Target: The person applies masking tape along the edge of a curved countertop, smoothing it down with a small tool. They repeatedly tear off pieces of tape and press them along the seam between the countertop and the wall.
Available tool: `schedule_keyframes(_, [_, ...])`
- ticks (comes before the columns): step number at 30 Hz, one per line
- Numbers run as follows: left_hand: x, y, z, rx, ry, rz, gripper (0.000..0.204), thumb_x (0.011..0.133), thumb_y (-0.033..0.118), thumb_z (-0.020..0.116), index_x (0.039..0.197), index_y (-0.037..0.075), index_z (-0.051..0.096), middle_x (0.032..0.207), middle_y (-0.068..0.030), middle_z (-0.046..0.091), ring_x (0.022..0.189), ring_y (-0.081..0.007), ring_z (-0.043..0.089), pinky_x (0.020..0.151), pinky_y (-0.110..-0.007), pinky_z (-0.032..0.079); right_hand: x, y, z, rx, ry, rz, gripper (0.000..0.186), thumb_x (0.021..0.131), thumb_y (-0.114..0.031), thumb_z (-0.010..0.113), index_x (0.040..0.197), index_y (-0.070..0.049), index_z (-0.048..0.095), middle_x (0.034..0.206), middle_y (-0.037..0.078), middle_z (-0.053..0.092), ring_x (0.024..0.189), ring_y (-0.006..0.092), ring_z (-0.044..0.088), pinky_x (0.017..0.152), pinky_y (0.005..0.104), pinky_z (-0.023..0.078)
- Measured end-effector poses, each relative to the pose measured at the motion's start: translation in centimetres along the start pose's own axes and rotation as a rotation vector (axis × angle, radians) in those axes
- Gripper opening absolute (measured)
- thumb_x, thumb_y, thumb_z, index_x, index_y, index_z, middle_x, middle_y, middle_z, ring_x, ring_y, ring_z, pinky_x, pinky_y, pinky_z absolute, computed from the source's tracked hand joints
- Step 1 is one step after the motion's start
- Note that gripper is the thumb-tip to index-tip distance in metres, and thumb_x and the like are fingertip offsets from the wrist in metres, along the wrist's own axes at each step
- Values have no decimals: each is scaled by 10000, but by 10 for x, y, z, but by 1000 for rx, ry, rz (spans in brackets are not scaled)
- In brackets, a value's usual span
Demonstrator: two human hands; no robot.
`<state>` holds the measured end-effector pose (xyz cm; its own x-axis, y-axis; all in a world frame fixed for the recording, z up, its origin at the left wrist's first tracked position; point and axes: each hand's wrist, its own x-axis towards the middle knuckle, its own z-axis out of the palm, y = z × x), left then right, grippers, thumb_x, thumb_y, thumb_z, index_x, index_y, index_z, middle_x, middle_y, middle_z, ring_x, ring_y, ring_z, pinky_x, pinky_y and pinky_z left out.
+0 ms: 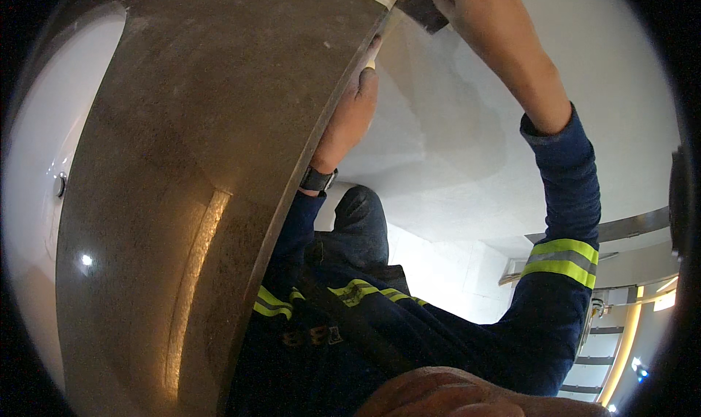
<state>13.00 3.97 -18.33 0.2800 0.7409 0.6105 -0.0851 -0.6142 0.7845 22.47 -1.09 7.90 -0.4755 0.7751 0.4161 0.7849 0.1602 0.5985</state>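
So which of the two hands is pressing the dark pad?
The right hand, raised at the top, presses the dark pad. The left hand grips the counter edge instead.

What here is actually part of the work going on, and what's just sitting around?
In use:
left hand, gripping the brown stone countertop edge
right hand, pressing a dark flat tool against the white wall

Just there:
white basin
metal rails at lower right

Obstacle: brown stone countertop (197, 161), filling all room leftward. Free passage: rightward of its edge, along white wall (467, 139).
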Motion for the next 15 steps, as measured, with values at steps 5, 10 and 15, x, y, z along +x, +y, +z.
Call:
schedule_keyframes(5, [3, 9, -2, -7, 37, 105, 509, 1031, 173, 429, 1508, 98, 589, 799, -72, 517, 727, -173, 478, 746, -333, 476, 3, -4, -15, -21, 47, 24, 131, 927, -98, 658, 900, -17, 558, 851, 177, 617, 745, 382, 668, 667, 460, 556])
schedule_keyframes(10, [5, 15, -7, -35, -63, -19, 469, 1056, 176, 475, 1502, 55, 559, 1221, -167, 646, 1012, -229, 628, 943, -374, 506, -38, -20, -21, 82, -54, 313, 115, 958, -102, 610, 885, -31, 556, 864, 158, 649, 718, 337, 654, 649, 419, 546])
schedule_keyframes(15, [-2, 39, -10, -302, -144, -278, 512, 1063, 188, 404, 1549, 85, 525, 1089, -127, 663, 786, -171, 537, 746, -333, 499, -129, -23, 39, 256, 189, 309, 214, 1003, -161, 648, 1182, -69, 721, 1045, 78, 726, 833, 193, 700, 761, 337, 580])
